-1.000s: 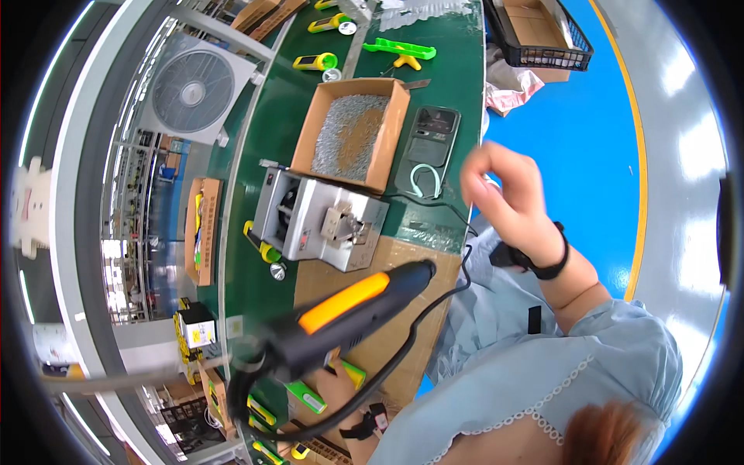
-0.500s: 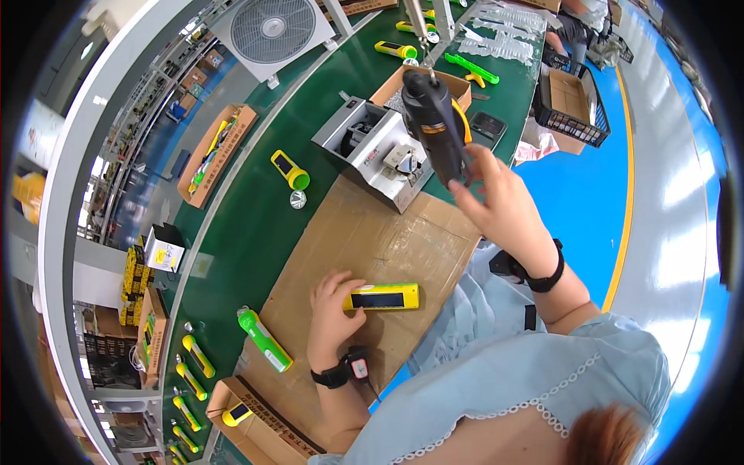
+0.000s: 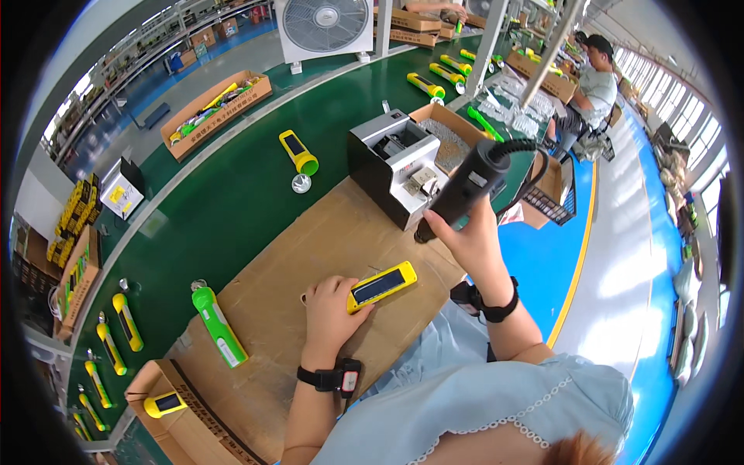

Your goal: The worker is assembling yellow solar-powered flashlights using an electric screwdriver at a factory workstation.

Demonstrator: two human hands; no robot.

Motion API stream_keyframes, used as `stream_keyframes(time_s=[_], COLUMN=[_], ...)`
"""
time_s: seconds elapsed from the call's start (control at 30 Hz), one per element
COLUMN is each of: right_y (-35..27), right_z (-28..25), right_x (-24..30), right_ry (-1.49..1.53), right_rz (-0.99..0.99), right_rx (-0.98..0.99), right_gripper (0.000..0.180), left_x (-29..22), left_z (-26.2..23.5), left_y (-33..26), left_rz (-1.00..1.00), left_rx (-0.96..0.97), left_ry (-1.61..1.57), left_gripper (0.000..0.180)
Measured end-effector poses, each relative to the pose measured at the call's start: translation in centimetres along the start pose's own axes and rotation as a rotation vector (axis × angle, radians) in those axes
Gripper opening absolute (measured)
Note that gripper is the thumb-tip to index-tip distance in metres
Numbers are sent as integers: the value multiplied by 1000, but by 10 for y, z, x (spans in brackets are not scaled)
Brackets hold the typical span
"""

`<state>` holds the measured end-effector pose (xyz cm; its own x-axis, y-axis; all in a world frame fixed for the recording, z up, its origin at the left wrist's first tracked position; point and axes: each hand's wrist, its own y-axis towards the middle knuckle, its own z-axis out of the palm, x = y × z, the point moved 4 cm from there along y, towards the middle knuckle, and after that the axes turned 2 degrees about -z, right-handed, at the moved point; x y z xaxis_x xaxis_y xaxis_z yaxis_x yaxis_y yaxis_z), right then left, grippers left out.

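Both hands are busy: my left hand [image 3: 332,308] lies curled over the near end of a yellow, oblong plastic flashlight body with a dark panel on its top face [image 3: 381,286], fingers bent and pressing it flat onto the brown cardboard sheet [image 3: 310,256] that covers the near edge of the green surface [image 3: 225,198]; my right hand [image 3: 463,236] is wrapped fully round the grip of a black corded electric screwdriver [image 3: 463,188], held raised and tilted above the cardboard, its tip pointing down towards the grey metal box-shaped machine [image 3: 395,164] near the right edge of the surface. I judge the flashlight body to be light, stiff and smooth-skinned, likely to skid on cardboard, so it wants pinning by its long sides rather than by the glossy panel, which looks the part easiest to scratch. By its look, the screwdriver is heavier and nose-weighted, and the coiled cable will tug at it; a whole-fist hold round the middle suits it. A green flashlight [image 3: 218,325] lies at the cardboard's left edge, apart from my hands.
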<state>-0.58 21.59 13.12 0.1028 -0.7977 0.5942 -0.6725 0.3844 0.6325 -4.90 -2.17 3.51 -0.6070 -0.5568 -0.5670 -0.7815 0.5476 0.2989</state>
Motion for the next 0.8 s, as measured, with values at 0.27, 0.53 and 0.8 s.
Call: stream_keyframes(time_s=[0.27, 0.53, 0.8], right_y=[46, 105, 105], right_z=[4, 17, 35], right_x=[15, -19, -43], right_ry=[909, 834, 728], right_rz=[50, -45, 36], right_rx=[-267, -380, -264], right_gripper=[45, 27, 28], left_x=[10, 10, 11], left_z=[4, 1, 1], left_y=[-5, 0, -2], left_rz=[16, 47, 42], left_rx=[-2, -11, -7], left_ry=[-28, -50, -45], left_gripper=[43, 42, 43])
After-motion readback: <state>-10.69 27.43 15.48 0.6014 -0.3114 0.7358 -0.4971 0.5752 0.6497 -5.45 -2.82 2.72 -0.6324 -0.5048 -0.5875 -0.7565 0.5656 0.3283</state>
